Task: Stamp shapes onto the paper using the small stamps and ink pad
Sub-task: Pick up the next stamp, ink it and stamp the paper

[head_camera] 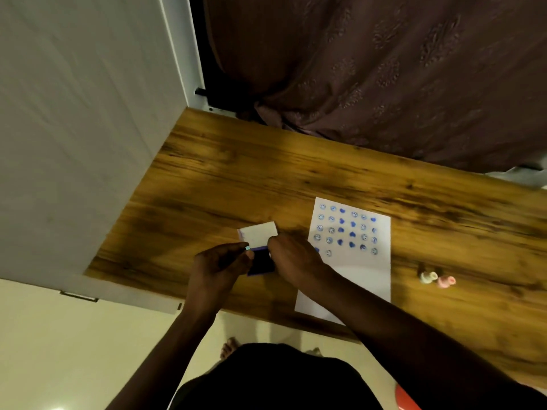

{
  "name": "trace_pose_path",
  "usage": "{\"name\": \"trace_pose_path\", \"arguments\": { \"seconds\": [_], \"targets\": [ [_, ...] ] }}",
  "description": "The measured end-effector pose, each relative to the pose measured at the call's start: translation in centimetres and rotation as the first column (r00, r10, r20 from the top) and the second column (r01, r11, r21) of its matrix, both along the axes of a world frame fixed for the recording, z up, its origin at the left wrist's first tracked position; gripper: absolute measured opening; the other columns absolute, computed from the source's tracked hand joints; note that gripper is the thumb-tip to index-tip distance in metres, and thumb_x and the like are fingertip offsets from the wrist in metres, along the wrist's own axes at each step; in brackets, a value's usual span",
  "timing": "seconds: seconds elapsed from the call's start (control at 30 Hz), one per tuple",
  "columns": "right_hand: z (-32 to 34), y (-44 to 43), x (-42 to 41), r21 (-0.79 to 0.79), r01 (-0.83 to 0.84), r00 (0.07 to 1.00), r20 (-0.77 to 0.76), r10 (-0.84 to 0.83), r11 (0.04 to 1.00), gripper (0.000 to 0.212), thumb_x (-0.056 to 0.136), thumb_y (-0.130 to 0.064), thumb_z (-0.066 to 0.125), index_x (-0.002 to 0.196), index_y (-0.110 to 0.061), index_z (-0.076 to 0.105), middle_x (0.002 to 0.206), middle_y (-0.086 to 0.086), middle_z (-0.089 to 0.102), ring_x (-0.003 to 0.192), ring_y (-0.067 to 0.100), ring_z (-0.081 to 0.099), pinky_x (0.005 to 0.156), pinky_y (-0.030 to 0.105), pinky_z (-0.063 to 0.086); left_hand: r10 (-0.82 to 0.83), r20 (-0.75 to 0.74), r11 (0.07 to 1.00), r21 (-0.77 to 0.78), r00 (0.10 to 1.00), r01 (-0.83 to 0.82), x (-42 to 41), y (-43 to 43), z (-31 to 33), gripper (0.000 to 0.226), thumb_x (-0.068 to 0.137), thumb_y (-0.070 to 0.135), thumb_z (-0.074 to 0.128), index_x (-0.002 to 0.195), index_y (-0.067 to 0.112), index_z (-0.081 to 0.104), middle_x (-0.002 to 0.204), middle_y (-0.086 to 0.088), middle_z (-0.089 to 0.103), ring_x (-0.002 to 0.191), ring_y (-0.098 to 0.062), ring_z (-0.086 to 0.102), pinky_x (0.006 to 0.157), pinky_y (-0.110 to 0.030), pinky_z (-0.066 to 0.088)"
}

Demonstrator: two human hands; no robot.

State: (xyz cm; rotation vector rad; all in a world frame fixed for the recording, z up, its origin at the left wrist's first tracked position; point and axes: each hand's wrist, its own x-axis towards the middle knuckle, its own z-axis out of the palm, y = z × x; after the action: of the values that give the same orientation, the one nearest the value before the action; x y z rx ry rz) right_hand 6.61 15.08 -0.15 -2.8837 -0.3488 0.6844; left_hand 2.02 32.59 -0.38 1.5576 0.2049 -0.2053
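2 hands of mine meet over the wooden table [236, 173], left of the paper [355, 270]. That sheet lies flat, light and floppy, with blue faces and hearts in rows on its upper half; I would pin it by a bare edge, never drag it. The ink pad [262, 263] sits open between my hands, its white lid [259, 232] tipped back; it looks a stiff, light little box, best steadied by its sides, away from the wet face. My right hand [296, 261] rests closed against its edge. My left hand [219, 266] pinches a tiny pale stamp [248, 247], hard, slippery. 2 more stamps [437, 279] lie well apart, right.
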Motion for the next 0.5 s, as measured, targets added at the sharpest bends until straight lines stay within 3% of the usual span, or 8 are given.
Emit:
{"name": "trace_pose_path", "arguments": {
  "seconds": [0.17, 0.27, 0.4, 0.5],
  "targets": [
    [0.5, -1.5, -0.1, 0.159, 0.127, 0.984, 0.105, -0.144, 0.979, 0.034, 0.087, -0.022, 0.074, 0.119, -0.012, 0.067, 0.119, 0.012, 0.070, 0.107, 0.029, 0.068, 0.086, 0.034, 0.058, -0.015, -0.011, 1.000, 0.015, 1.000, 0.015, -0.1, -0.6, -0.7, 0.023, 0.087, 0.016, 0.077, 0.109, 0.008, 0.078, 0.101, -0.008, 0.081, 0.094, -0.027, 0.078, 0.090, -0.052, 0.061],
    [1.7, -4.8, -0.2, 0.275, 0.252, 0.944, 0.141, -0.298, 0.928, 0.022, 0.086, -0.031, 0.074, 0.104, -0.018, 0.072, 0.101, 0.006, 0.074, 0.091, 0.023, 0.070, 0.072, 0.028, 0.054, -0.043, -0.024, 0.999, 0.001, 0.999, 0.043, -0.1, -1.0, -0.9, 0.027, 0.087, 0.016, 0.077, 0.113, 0.010, 0.076, 0.108, -0.008, 0.079, 0.101, -0.026, 0.077, 0.088, -0.047, 0.062],
    [1.3, -10.6, -0.9, 0.184, 0.388, 0.883, 0.208, -0.421, 0.903, 0.023, 0.089, -0.032, 0.071, 0.105, -0.015, 0.070, 0.105, 0.005, 0.075, 0.092, 0.022, 0.071, 0.072, 0.022, 0.046, -0.043, -0.035, 0.999, -0.004, 0.998, 0.043, -0.4, -2.2, -0.9, 0.028, 0.085, 0.016, 0.077, 0.112, 0.009, 0.076, 0.110, -0.008, 0.078, 0.100, -0.025, 0.077, 0.074, -0.027, 0.063],
    [0.5, -13.2, -1.7, 0.096, 0.449, 0.869, 0.182, -0.459, 0.888, 0.024, 0.092, -0.030, 0.069, 0.108, -0.011, 0.067, 0.107, 0.009, 0.073, 0.095, 0.025, 0.070, 0.073, 0.022, 0.044, -0.063, -0.041, 0.998, 0.012, 0.997, 0.063, -0.5, -3.3, -0.8, 0.033, 0.085, 0.014, 0.077, 0.117, 0.007, 0.074, 0.112, -0.008, 0.077, 0.094, -0.020, 0.078, 0.069, -0.022, 0.061]
  ]
}}
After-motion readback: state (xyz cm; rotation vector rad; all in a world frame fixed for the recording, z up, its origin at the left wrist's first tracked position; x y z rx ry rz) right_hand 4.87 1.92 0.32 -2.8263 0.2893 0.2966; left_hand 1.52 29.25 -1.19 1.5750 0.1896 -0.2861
